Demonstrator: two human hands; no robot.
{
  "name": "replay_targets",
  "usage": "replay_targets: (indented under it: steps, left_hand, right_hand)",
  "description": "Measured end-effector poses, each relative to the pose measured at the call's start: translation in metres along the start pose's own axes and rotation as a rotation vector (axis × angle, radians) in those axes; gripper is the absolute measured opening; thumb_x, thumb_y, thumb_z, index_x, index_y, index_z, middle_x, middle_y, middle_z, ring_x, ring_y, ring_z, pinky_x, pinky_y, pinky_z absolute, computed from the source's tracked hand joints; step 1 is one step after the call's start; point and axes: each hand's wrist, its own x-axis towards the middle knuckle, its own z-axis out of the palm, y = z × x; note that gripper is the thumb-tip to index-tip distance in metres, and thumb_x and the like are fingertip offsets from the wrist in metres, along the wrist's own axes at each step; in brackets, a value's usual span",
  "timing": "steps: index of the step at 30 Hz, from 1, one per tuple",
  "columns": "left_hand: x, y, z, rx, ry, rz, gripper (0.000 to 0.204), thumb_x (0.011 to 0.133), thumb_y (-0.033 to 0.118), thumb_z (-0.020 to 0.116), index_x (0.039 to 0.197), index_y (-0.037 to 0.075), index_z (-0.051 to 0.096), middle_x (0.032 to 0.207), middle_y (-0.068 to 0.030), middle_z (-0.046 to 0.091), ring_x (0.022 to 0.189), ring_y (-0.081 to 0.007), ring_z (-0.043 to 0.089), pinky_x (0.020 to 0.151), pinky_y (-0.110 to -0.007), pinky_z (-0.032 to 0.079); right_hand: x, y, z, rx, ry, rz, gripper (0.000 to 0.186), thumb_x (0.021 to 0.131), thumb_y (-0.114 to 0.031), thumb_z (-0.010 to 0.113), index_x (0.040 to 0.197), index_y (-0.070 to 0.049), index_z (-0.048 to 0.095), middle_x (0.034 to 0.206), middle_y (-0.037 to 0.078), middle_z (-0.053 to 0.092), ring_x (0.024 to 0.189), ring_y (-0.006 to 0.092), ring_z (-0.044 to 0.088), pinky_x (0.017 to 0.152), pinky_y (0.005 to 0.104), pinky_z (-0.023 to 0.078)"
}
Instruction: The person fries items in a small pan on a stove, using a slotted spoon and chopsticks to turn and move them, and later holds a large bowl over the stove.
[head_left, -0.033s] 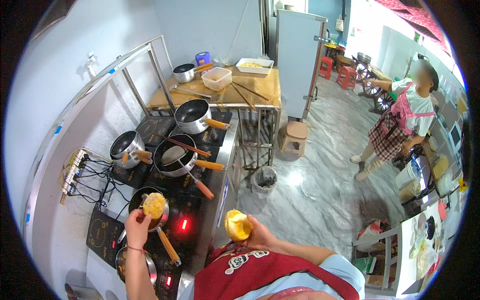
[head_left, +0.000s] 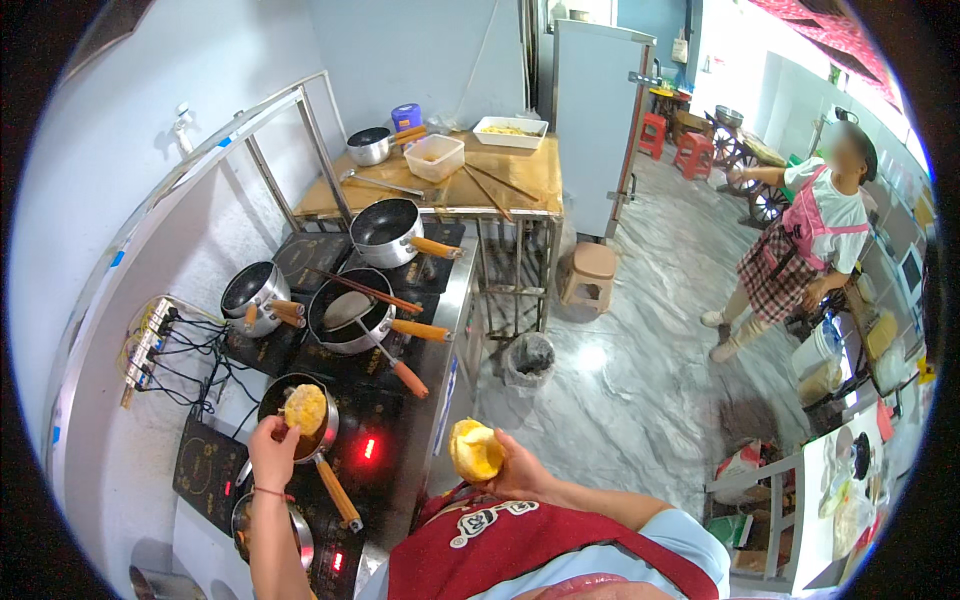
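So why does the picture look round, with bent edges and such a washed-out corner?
Head view: a fisheye lens bends the metal rack and darkens the rim; daylight overexposes the top right and glares off the floor; the left hand and right hand stay sharp.

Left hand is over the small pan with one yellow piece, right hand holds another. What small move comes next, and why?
Probably lower the yellow piece in the left hand into the small pan and let go. It hangs right above the pan's liquid, and the cooktop's red light beside it glows. The right hand holds the other yellow piece well off the stove.
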Motion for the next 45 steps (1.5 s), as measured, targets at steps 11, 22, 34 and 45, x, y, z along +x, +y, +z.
replay_targets:
  steps: [11,22,34,45]
  left_hand:
    - [0.036,-0.065,0.054,0.895,0.134,0.200,0.015,0.068,0.019,0.069,0.074,0.007,0.062,0.078,-0.0076,0.059,0.086,-0.0268,0.053,0.075,-0.038,0.044]
    - [0.038,-0.064,0.071,1.005,-0.033,0.221,0.008,0.071,0.016,0.064,0.075,0.009,0.064,0.081,-0.0059,0.060,0.089,-0.0232,0.052,0.079,-0.035,0.039]
    - [0.053,-0.075,0.066,1.033,-0.286,0.249,0.024,0.069,0.035,0.070,0.077,0.012,0.070,0.082,-0.0054,0.064,0.090,-0.0220,0.056,0.078,-0.036,0.041]
    - [0.079,0.045,0.021,0.631,0.229,0.542,0.028,0.073,0.023,0.066,0.059,0.009,0.045,0.063,-0.0069,0.048,0.071,-0.0280,0.048,0.065,-0.040,0.037]
  right_hand:
    - [-0.006,-0.001,-0.004,-0.006,-0.030,-0.032,0.050,0.093,-0.044,0.035,0.127,-0.009,0.041,0.125,0.010,0.049,0.113,0.0277,0.048,0.097,0.0441,0.037]
    - [-0.006,-0.005,-0.013,-0.041,0.003,-0.063,0.052,0.092,-0.047,0.034,0.128,-0.010,0.039,0.125,0.011,0.048,0.114,0.0286,0.047,0.095,0.0451,0.038]
    - [-0.009,-0.007,-0.020,0.017,-0.010,-0.079,0.049,0.092,-0.044,0.038,0.126,-0.010,0.041,0.123,0.011,0.047,0.113,0.0283,0.048,0.096,0.0434,0.039]
    - [-0.054,-0.035,-0.044,0.186,0.091,-0.262,0.052,0.093,-0.045,0.034,0.128,-0.007,0.039,0.128,0.011,0.045,0.116,0.0293,0.045,0.100,0.0447,0.034]
